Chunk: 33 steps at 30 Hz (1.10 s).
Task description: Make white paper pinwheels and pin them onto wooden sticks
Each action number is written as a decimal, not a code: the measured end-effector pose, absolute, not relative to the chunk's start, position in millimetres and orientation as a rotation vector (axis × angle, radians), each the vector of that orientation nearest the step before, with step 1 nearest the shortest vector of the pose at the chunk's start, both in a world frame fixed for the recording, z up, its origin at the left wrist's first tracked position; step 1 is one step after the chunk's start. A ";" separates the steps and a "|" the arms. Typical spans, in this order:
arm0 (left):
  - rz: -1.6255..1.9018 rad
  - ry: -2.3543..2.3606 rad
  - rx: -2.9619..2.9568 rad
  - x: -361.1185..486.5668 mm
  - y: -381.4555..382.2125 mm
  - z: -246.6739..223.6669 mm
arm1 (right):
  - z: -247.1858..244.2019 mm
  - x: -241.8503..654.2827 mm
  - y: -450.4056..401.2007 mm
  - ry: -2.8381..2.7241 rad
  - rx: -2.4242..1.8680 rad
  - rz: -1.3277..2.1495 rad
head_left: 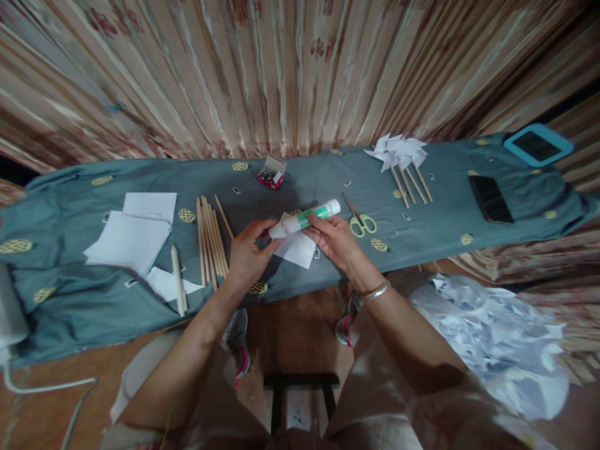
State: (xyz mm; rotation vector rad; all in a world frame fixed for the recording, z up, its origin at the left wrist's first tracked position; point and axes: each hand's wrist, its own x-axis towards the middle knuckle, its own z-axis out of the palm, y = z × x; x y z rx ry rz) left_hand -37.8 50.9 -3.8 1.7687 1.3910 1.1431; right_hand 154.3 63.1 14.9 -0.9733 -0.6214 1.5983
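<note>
A white glue stick (312,214) with a green label lies slantwise in my right hand (330,237), whose fingers are closed around its barrel. At its lower left end, my left hand (253,247) pinches the whitish tip, which looks like the cap; whether it is on or off the barrel I cannot tell. Beneath both hands a white piece of paper (297,250) rests on the cloth, partly covered by the fingers. Green-handled scissors (360,222) lie just right of my right hand. Several wooden sticks (210,240) sit left of my left hand.
White paper sheets (129,240) and a white pen-like tool (178,278) lie at left. Behind stands an open small red box (270,175). Paper pinwheels (398,153), a phone (490,199) and a blue-framed tablet (538,145) are at right. A bag of paper scraps (497,337) stands below.
</note>
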 end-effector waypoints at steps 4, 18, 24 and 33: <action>1.142 1.417 1.806 -37.6 50.3 -3.0 | 14.1 152.3 62.7 -0.619 -0.989 1.590; 1.090 1.444 2.005 -44.0 47.1 4.4 | 12.7 143.5 62.3 -0.658 -1.039 1.591; 1.092 1.457 2.157 -47.1 47.4 7.8 | 16.8 132.1 62.2 -0.644 -1.033 1.622; 1.097 1.476 2.222 -55.9 44.4 8.3 | 13.8 117.6 62.8 -0.623 -1.028 1.643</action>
